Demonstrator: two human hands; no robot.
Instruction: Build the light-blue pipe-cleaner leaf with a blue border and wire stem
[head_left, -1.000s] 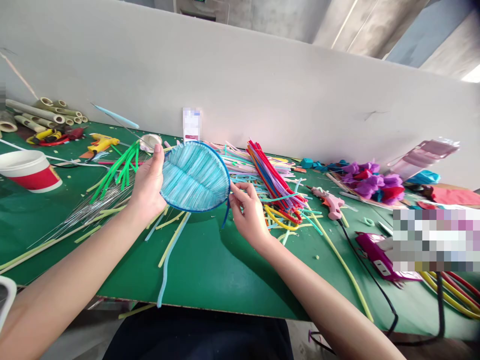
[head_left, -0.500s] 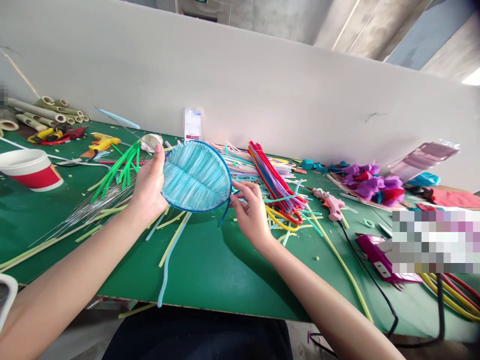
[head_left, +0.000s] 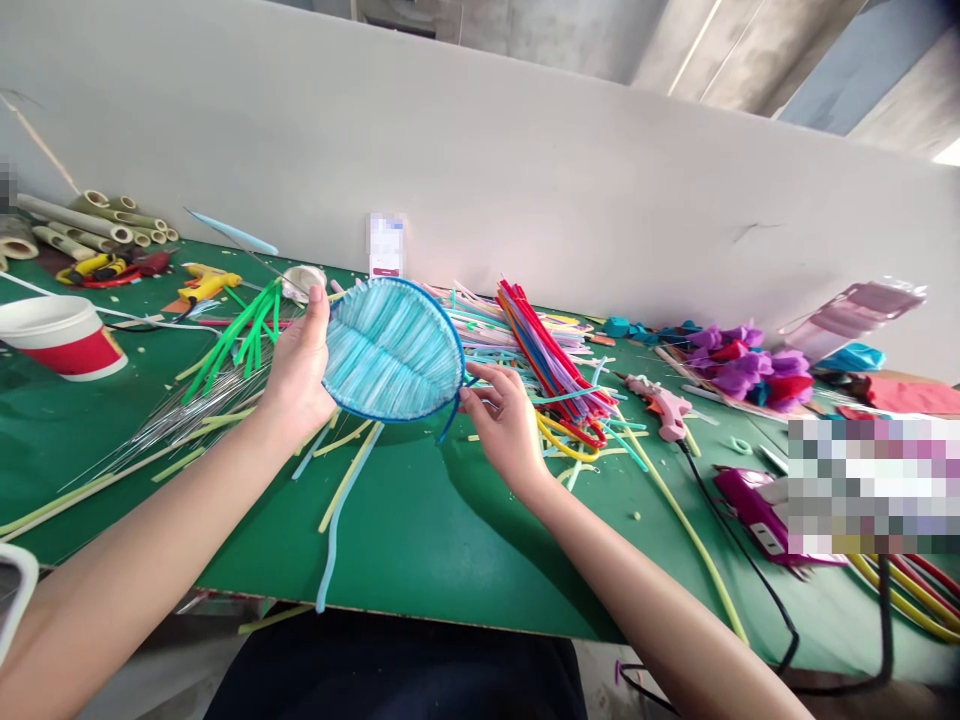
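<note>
Head view: a turquoise oval panel (head_left: 397,350) hovers above a green table (head_left: 420,540), its lower rim facing a stretch of tabletop that runs to the near edge, fuzzy stems (head_left: 551,350) crowding close behind. Both forearms reach forward; the left hand (head_left: 296,370) grips the panel's left side, thumb up, while the right hand (head_left: 499,420) pinches a dark-blue strand (head_left: 448,425) at the right rim. A pink glue gun (head_left: 664,405) and paper cup (head_left: 64,340) flank the work before a pale partition (head_left: 525,160).
</note>
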